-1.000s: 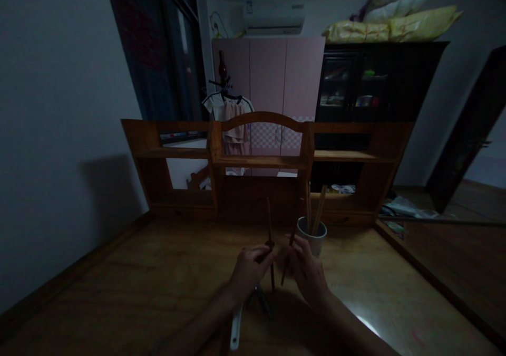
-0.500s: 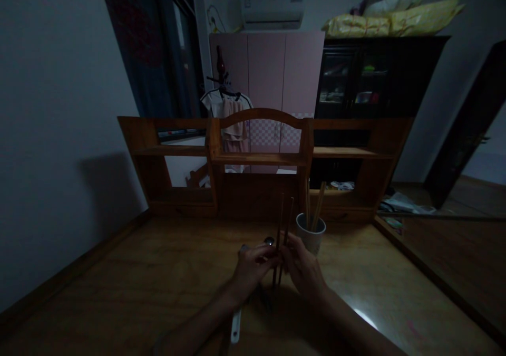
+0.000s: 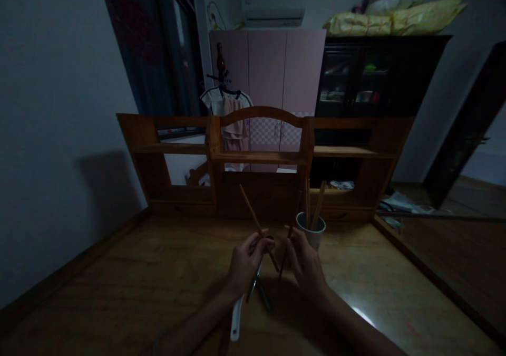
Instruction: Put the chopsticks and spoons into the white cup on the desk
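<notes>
Left hand (image 3: 245, 263) pinches a light chopstick (image 3: 251, 209) above the desk (image 3: 158, 282), long axis slanting, upper tip pointing up and away to the left. Right hand (image 3: 305, 263), nearer the cup (image 3: 314, 236) just beyond it, pinches a dark chopstick (image 3: 290, 233), near upright and leaning slightly right. The light is dim, so that grip is probably fingertips only.

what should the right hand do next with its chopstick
Probably tip the dark chopstick in the right hand into the white cup just beside it: the cup holds upright chopsticks, while the left hand grips a light chopstick plus spoons.
</notes>
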The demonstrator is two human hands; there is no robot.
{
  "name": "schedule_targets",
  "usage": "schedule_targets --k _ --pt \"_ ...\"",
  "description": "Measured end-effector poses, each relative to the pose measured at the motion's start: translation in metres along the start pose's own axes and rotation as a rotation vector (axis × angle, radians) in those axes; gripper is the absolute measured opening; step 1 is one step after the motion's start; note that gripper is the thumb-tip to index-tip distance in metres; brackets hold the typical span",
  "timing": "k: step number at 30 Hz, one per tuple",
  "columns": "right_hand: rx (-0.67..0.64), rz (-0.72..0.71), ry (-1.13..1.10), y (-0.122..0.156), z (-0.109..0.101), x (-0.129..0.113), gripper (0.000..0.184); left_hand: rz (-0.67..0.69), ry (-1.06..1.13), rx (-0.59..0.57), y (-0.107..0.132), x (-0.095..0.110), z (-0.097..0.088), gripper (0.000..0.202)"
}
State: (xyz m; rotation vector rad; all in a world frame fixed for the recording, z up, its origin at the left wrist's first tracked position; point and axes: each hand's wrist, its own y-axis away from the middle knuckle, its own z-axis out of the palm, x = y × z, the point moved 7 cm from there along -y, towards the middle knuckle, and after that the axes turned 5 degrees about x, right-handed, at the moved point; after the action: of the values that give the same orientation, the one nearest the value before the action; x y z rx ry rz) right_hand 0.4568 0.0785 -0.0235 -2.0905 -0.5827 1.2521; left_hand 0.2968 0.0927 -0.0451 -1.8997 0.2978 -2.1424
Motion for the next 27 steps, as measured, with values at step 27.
schedule_targets --k 27 --pt "-0.007 -0.018 -0.021 -0.003 -0.001 -0.005 0.028 0.526 -0.497 0.035 0.014 0.05 -0.005 0.046"
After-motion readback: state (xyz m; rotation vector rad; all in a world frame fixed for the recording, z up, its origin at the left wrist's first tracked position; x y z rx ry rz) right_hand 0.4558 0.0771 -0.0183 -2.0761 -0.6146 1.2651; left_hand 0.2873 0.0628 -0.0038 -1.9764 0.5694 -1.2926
